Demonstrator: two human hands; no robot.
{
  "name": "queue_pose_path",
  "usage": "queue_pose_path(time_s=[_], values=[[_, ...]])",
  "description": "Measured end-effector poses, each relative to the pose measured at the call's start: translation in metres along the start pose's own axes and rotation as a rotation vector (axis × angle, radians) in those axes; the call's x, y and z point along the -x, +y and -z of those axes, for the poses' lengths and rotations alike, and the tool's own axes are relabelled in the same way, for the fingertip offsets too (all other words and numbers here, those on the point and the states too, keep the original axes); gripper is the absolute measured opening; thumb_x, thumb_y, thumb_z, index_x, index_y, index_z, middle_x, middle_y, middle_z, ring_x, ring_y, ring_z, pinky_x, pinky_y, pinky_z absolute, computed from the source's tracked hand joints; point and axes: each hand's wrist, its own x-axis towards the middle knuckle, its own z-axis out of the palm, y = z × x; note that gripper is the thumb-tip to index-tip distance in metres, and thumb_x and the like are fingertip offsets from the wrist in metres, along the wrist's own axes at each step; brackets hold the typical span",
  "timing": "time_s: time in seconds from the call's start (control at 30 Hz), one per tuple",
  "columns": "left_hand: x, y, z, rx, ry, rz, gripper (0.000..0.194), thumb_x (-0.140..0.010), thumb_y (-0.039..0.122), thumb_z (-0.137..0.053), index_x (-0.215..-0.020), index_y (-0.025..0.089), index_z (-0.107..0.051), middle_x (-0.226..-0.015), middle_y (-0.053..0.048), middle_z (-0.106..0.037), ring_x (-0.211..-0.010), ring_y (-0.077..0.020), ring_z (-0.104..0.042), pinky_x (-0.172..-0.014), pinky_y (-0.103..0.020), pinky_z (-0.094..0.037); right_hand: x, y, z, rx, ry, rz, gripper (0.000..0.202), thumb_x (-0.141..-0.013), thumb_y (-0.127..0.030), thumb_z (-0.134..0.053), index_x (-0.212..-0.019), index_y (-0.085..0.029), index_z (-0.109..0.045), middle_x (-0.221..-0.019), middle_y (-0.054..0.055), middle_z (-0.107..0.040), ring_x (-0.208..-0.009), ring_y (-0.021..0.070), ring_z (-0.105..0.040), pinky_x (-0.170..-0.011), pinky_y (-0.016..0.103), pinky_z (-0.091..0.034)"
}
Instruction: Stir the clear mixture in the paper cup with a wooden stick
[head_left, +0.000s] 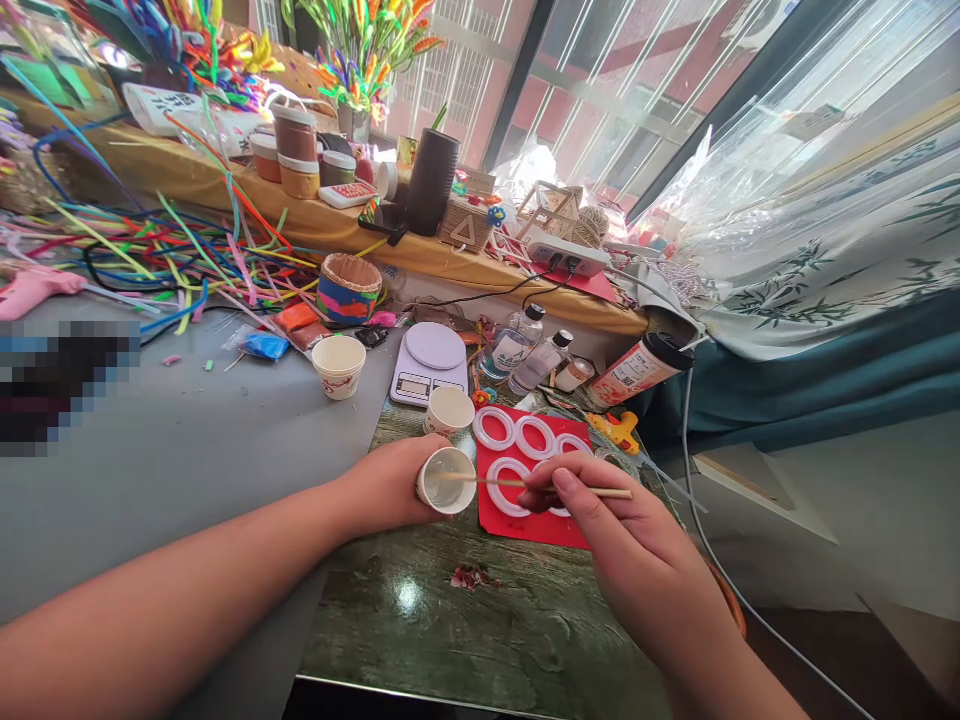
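My left hand (394, 480) is wrapped round a paper cup (448, 482), its mouth tipped toward me and some clear liquid showing inside. Between the fingers of my right hand (600, 500) is a thin wooden stick (611, 493), whose far end reaches into that cup. Beneath the right hand lies a red sheet (491, 518) with several translucent ring-shaped molds (495, 428) on it, partly hidden by the hand. Just behind the held cup stands a second paper cup (450, 410). A lilac kitchen scale (409, 385) sits farther back.
Two clear bottles (510, 345) with black caps stand behind the molds, near a yellow glue gun (616, 432). Another paper cup (339, 368) stands left. Colourful pipe cleaners (150, 260) crowd the back left. A white cable (686, 430) hangs along the table's right side.
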Motion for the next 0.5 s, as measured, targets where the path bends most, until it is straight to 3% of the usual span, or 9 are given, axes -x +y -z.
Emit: queue_pose_path(time_s=[0.5], values=[[-0.0003, -0.0023, -0.0016, 0.006, 0.003, -0.011, 0.044, -0.077, 0.035, -0.094, -0.111, 0.028, -0.069, -0.115, -0.002, -0.082, -0.105, -0.0306, -0.078, -0.082, -0.035, -0.054, 0.0017, 0.0023, -0.001, -0.076, 0.014, -0.027, 0.061, -0.092, -0.084, -0.078, -0.091, -0.023, -0.084, -0.085, 0.009, -0.08, -0.078, 0.0243, -0.078, -0.075, 0.035, -0.069]])
